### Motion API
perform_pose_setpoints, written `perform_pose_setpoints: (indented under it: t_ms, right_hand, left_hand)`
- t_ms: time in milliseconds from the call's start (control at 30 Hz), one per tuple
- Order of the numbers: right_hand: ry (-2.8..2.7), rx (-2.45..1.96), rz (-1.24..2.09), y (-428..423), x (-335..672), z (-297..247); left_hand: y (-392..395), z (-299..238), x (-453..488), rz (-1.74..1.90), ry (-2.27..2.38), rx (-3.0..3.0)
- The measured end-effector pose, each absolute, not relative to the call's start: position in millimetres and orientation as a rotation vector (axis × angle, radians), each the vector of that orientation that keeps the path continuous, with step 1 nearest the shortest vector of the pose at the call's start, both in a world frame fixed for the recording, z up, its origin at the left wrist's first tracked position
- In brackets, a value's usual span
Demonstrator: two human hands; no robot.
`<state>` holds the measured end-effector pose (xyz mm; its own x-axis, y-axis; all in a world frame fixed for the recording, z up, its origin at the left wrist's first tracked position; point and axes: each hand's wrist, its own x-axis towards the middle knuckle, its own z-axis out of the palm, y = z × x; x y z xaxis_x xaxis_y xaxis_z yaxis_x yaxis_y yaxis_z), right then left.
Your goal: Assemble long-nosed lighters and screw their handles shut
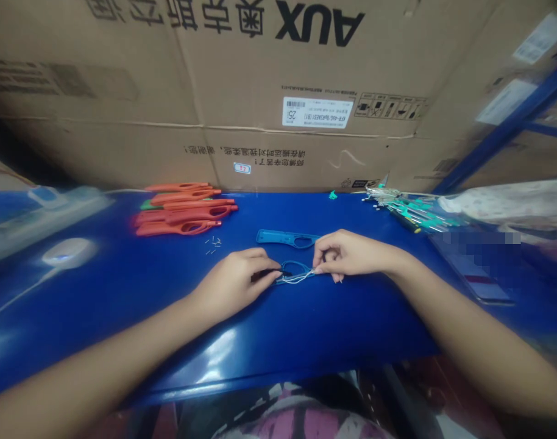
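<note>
In front of me, between my two hands, is a blue plastic casing half [297, 266] with a looped handle opening. A thin white wire [298, 280] curves along it, and a small black part [286, 274] shows near my left fingertips. My left hand [242, 277] is closed in a pinch at the casing's left end. At the right end, my right hand [340, 255] pinches the casing and the wire's end between thumb and forefinger. Just behind lies a second blue casing half [283, 237], flat on the table. My fingers cover both ends of the held piece.
Orange lighter-shaped casings [182, 213] are stacked at the back left, with tiny metal pins [213, 245] nearby. Metal rods with green parts [411, 210] lie at the back right, beside a dark flat device [475, 274]. A large cardboard box [242, 79] walls off the blue table [278, 341].
</note>
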<state>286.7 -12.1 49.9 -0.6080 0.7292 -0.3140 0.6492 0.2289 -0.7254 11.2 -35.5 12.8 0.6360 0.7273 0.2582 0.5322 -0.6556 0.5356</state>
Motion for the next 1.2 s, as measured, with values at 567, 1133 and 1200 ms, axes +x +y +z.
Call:
perform_pose_setpoints:
  t_ms: [567, 1133, 1200]
  right_hand:
    - [-2.262, -1.643, 1.313, -19, 276, 47]
    - [-2.591, -1.021, 0.741, -34, 265, 34]
    - [-2.638, -1.006, 0.664, -35, 263, 32]
  left_hand:
    - [-36, 12, 5, 0.651, 0.92, 2.445]
    - [-37, 15, 3, 0.617, 1.032, 2.556]
    - [-37, 15, 3, 0.61, 1.042, 2.556]
